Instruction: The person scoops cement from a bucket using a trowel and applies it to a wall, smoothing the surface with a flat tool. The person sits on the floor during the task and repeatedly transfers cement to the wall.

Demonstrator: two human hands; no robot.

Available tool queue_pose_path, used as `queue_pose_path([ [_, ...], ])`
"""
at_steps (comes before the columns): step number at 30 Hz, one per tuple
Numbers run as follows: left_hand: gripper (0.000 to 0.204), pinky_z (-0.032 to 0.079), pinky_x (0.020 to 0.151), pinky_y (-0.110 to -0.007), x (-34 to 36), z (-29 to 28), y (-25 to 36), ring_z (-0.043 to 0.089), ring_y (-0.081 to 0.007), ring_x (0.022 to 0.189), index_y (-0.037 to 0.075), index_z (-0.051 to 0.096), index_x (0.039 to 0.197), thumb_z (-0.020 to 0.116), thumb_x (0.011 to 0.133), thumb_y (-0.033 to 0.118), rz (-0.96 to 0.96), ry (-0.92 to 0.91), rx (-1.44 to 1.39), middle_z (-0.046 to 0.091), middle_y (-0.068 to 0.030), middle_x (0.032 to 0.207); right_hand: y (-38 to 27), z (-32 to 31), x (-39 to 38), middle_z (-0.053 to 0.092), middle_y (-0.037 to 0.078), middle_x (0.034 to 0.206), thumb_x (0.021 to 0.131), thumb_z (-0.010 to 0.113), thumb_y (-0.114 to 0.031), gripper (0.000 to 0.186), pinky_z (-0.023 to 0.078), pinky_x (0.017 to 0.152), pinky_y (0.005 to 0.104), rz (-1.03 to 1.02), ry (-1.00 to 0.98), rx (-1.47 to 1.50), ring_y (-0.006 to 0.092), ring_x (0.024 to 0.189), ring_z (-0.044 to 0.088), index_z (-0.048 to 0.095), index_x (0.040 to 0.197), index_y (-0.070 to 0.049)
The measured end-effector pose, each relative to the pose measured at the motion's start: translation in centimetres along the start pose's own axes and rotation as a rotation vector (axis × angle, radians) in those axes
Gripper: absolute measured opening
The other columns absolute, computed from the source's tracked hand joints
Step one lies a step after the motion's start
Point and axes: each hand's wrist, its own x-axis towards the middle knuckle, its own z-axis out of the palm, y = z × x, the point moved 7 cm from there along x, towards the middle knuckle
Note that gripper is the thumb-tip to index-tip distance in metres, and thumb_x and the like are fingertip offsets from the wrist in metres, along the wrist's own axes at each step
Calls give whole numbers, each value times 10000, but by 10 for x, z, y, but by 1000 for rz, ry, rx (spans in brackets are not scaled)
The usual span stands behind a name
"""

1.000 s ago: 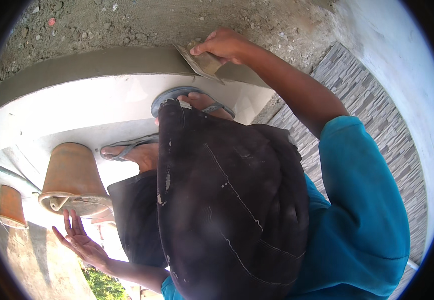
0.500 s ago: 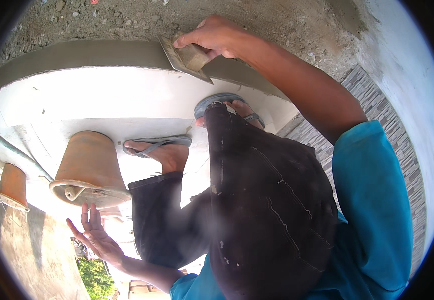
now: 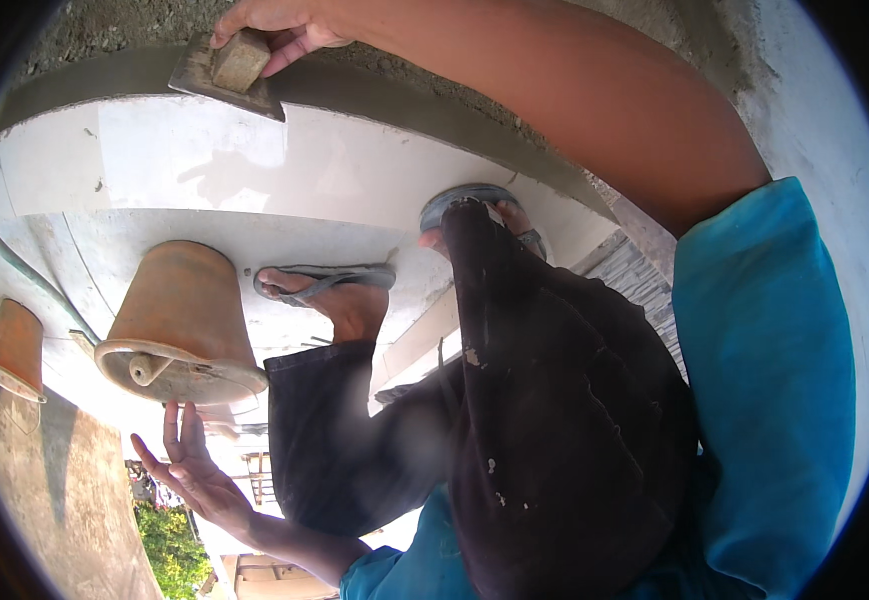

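Observation:
My right hand (image 3: 285,22) is wrapped around the wooden block handle of a plastering trowel (image 3: 195,72). The trowel's flat plate lies against a smooth grey band of wet mortar (image 3: 85,80) along the edge of a white tiled step. My left hand (image 3: 195,470) has its fingers spread and holds nothing. Its fingertips come close to the rim of a large orange-brown bucket (image 3: 175,300); whether they touch it I cannot tell. A rounded handle (image 3: 143,369) of some tool shows inside the bucket's mouth.
My sandalled feet (image 3: 327,286) rest on the white tiled step (image 3: 195,150). A smaller orange bucket (image 3: 15,345) and a green hose (image 3: 20,262) are at the left. Rough, stony mortar (image 3: 115,30) lies beyond the smooth band. A white wall (image 3: 815,120) rises at the right.
My right hand has slid the trowel leftward along the mortar band, my forearm now stretching across the top. My left hand stays spread by the bucket.

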Motion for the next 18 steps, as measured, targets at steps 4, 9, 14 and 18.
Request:
queue_pose_path([
  [4,716,375,1162,-522,-13,-6,0,502,-367,1340,83,170,1561,401,1049,528,-1,30,50,482,-244,1448,-35,56,16,698,147,991,926,682,-167,244,613,744,407,-106,-111,19,253,896,701,672,1116,-14],
  [9,803,385,1144,-550,3,0,9,393,-338,1432,85,327,1538,413,990,665,-44,45,-13,434,-146,1519,-97,8,-34,678,166,1110,884,734,-225,371,522,844,392,-408,-6,-252,252,999,651,663,1167,3],
  [14,1029,318,1172,-576,-10,6,18,459,-467,1359,65,39,1592,422,931,755,-93,145,5,470,-266,1450,-48,-31,-1,685,165,1148,845,787,-256,487,485,924,355,-459,51,-495,224,1057,632,632,1221,12],
  [18,948,312,1179,-539,-1,13,27,481,-409,1350,74,65,1597,402,966,695,-59,101,-22,497,-245,1429,-23,-38,34,567,166,1364,857,770,-402,546,347,1132,427,-481,86,-589,315,1398,436,644,1271,-68],
])
